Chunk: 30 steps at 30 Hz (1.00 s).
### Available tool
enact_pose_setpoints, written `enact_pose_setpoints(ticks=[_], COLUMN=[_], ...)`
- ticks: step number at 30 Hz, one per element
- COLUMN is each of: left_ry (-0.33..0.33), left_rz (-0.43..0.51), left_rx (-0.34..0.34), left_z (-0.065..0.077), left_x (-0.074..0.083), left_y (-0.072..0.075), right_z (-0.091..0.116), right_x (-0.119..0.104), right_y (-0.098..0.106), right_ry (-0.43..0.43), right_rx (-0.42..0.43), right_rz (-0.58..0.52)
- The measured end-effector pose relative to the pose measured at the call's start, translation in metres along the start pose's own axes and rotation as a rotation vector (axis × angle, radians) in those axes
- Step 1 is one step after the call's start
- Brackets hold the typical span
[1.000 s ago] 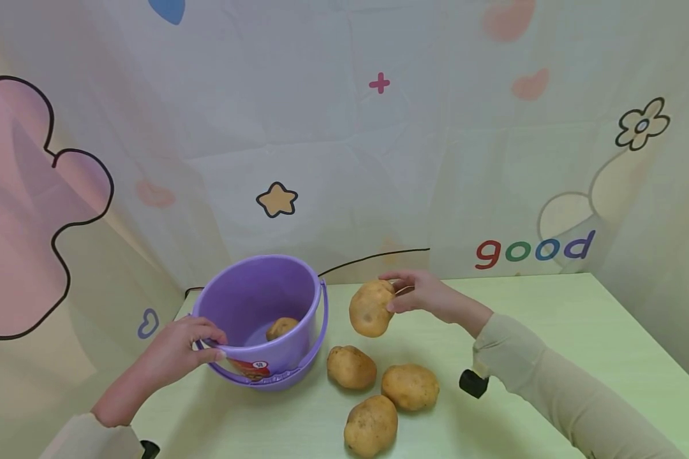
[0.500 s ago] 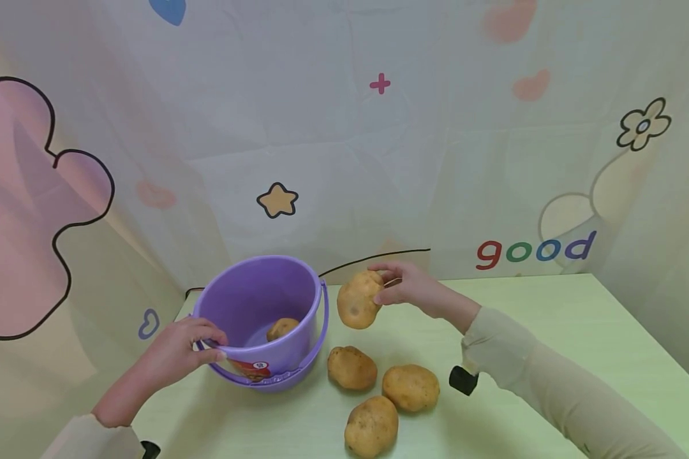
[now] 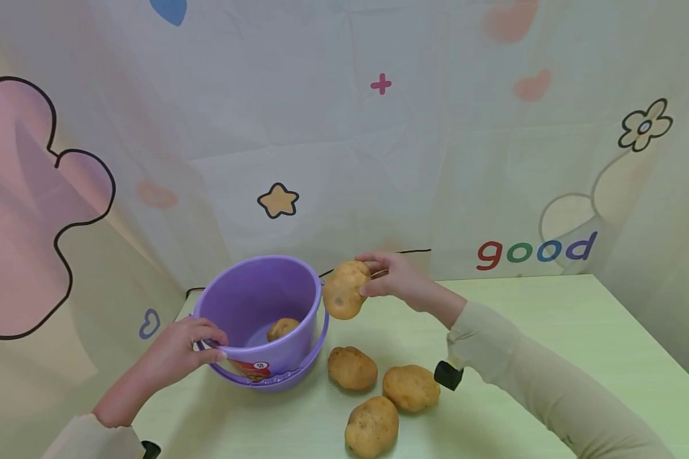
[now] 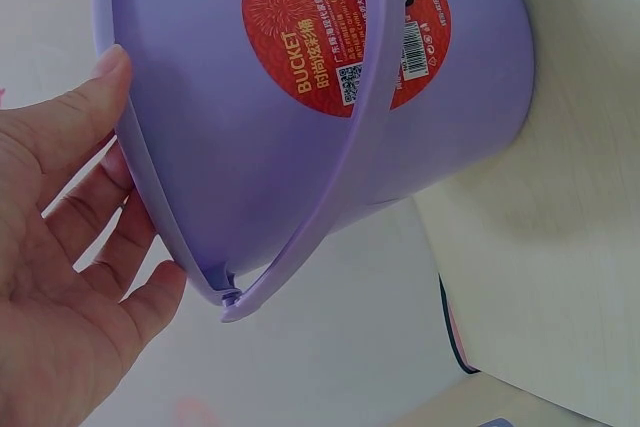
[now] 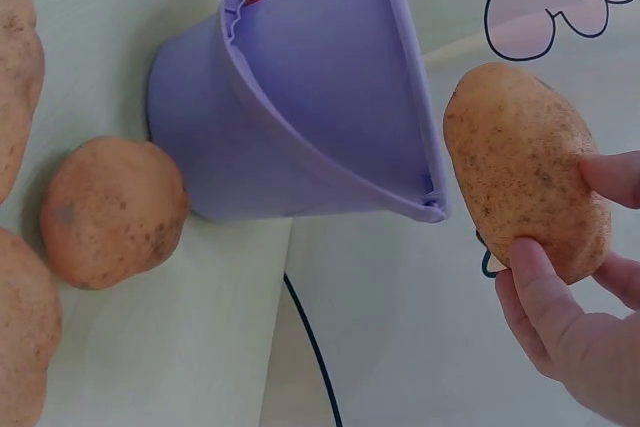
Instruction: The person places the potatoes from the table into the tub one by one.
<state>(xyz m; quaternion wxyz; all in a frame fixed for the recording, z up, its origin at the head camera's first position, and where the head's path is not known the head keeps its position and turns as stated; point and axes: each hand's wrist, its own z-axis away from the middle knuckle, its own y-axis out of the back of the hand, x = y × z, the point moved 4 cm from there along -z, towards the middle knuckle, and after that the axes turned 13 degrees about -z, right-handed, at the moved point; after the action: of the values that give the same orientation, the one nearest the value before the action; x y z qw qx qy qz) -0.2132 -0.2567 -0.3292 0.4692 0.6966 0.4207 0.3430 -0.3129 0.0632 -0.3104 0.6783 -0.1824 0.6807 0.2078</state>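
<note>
Pinching a potato (image 3: 344, 293) between thumb and fingertips, your right hand (image 3: 399, 280) holds it in the air, off the right side of the purple bucket (image 3: 298, 350); the right wrist view shows a gap between potato and rim. Your left hand (image 3: 178, 350) pinches the near left part of that rim, thumb and fingers on it. The bucket sits on the table (image 3: 551, 312), with its handle (image 4: 362, 137) hanging down across the front, over a red sticker (image 4: 300, 37). Inside, near the bottom, you have a second potato (image 3: 282, 328). Three more lie on the table to the right of the bucket: one closest to it (image 3: 353, 368), one farther right (image 3: 411, 388) and one nearest you (image 3: 371, 427). Black blocks (image 3: 449, 375) show below your pale sleeves (image 3: 528, 363). Behind the table hangs a cloth (image 3: 333, 127) printed with hearts, a star, a flower and the word "good".
</note>
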Motion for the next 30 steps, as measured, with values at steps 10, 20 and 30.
enact_pose_setpoints(ticks=[10,20,30], left_ry=[-0.007,-0.009,-0.004], left_rz=[0.001,0.008,0.014], left_rx=[0.006,0.017,0.0], left_z=[0.0,0.0,0.0], left_x=[-0.001,-0.002,-0.001], left_y=[-0.002,-0.002,-0.001], right_z=[-0.009,-0.022,-0.034], right_x=[-0.011,-0.008,-0.004], right_y=[-0.012,-0.023,-0.038], right_ry=[0.019,0.029,0.017], right_rx=[-0.007,-0.007,0.018], right_rz=[-0.039,-0.071,-0.117])
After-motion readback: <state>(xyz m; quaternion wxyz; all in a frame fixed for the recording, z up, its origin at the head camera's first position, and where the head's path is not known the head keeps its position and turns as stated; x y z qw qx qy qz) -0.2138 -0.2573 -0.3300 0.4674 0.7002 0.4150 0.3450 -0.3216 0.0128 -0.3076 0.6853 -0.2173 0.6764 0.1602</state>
